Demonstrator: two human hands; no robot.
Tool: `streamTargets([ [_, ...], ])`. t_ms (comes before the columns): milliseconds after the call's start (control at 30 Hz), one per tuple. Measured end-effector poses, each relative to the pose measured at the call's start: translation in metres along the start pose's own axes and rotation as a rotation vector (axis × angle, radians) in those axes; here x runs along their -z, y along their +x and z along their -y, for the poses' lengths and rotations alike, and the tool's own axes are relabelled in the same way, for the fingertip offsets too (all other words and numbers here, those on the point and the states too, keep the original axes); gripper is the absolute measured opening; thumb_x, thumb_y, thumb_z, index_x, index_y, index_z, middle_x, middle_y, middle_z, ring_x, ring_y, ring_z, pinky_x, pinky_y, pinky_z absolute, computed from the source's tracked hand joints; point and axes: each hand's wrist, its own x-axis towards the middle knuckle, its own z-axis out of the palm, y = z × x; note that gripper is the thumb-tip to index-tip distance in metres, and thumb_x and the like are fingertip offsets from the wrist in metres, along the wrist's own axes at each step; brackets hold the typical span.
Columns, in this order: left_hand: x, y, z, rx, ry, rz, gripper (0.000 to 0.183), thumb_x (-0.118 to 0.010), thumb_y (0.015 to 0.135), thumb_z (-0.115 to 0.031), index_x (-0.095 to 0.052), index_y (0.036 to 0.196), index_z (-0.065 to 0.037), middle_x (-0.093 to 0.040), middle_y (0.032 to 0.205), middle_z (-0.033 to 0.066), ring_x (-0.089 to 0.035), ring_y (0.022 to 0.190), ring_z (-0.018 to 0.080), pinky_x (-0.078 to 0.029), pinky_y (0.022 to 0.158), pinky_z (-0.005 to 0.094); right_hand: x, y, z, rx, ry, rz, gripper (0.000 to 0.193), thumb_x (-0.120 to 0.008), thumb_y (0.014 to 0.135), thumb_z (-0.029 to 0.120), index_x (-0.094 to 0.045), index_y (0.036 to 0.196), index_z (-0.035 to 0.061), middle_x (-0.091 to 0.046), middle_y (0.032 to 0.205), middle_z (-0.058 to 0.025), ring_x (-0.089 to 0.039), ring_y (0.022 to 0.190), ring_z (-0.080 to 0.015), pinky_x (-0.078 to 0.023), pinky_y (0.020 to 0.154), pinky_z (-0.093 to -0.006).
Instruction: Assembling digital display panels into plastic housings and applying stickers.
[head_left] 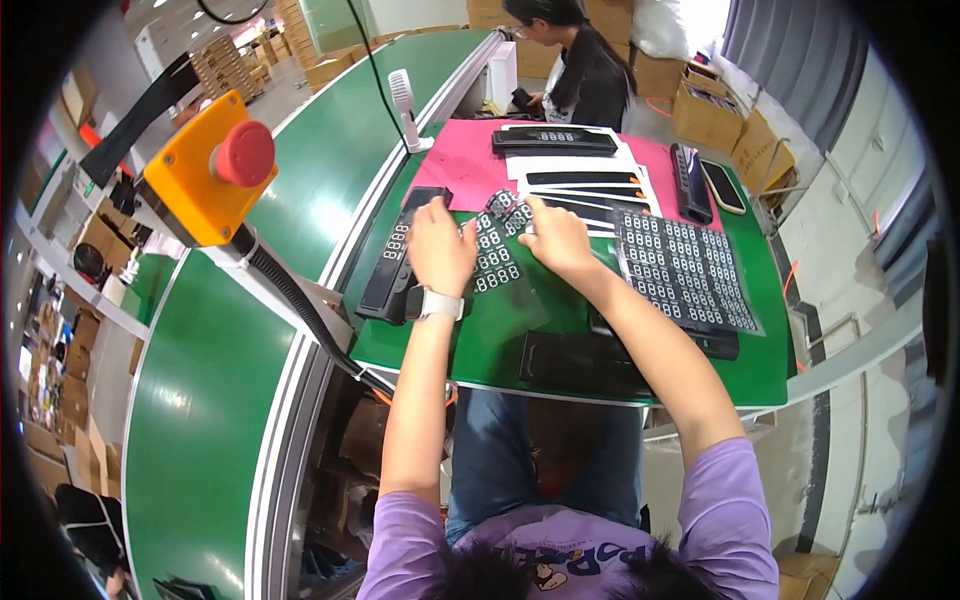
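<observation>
A dark sheet of white segment digits (pixel 496 268) lies before me on the green tabletop, its upper end curled up. My right hand (pixel 560 238) is closed at that curled end, thumb and forefinger pinching its edge. Just left of the sheet, my left hand (pixel 440 250) lies over the side of a long black display case (pixel 388 262), thumb apart from the fingers. Part of the case and of the sheet is hidden under this hand. White digits show along the case. On my left wrist is a pale watch (pixel 437 303).
A larger digit sheet (pixel 685 268) lies on the right. Behind are black strips on white cards (pixel 590 180), a black display case (pixel 555 143), another dark case (pixel 691 185) and a phone (pixel 722 186). An orange box with a red button (pixel 243 153) stands left. A person (pixel 590 70) sits across.
</observation>
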Motion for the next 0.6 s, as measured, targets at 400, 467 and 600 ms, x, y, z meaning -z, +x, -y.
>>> streamTargets([
  [400,0.033,0.02,-0.03,0.433,-1.644,0.442,0.046,-0.075,0.081,-0.007,-0.055,0.121,-0.001,-0.068,0.105,0.0068,-0.063,0.097,0.012,-0.049,0.087,0.0275,0.091,-0.007,-0.014,0.246,0.747,-0.378,0.069,-0.073,0.08,0.015,-0.04,0.139,0.0002,-0.059,0.115,-0.0211,-0.061,0.107,-0.0322,-0.047,0.093,-0.0376],
  [467,0.042,0.017,-0.032,0.279,-1.761,0.354,0.035,-0.07,0.081,0.001,-0.06,0.114,0.0,-0.067,0.108,0.0077,-0.063,0.098,0.0125,-0.049,0.087,0.0266,0.109,-0.023,-0.001,0.264,0.312,-0.535,0.077,-0.07,0.082,0.025,-0.031,0.144,0.0009,-0.039,0.139,-0.0273,-0.038,0.133,-0.0382,-0.032,0.109,-0.0443],
  [600,0.079,0.005,-0.07,0.155,-1.872,0.329,0.045,-0.065,0.079,0.007,-0.054,0.122,0.003,-0.065,0.114,0.0099,-0.062,0.102,0.017,-0.048,0.092,0.0307,0.132,-0.062,0.02,0.194,0.076,-0.586,0.076,-0.064,0.086,0.038,-0.032,0.144,-0.001,-0.035,0.143,-0.0291,-0.036,0.134,-0.0419,-0.031,0.11,-0.0435],
])
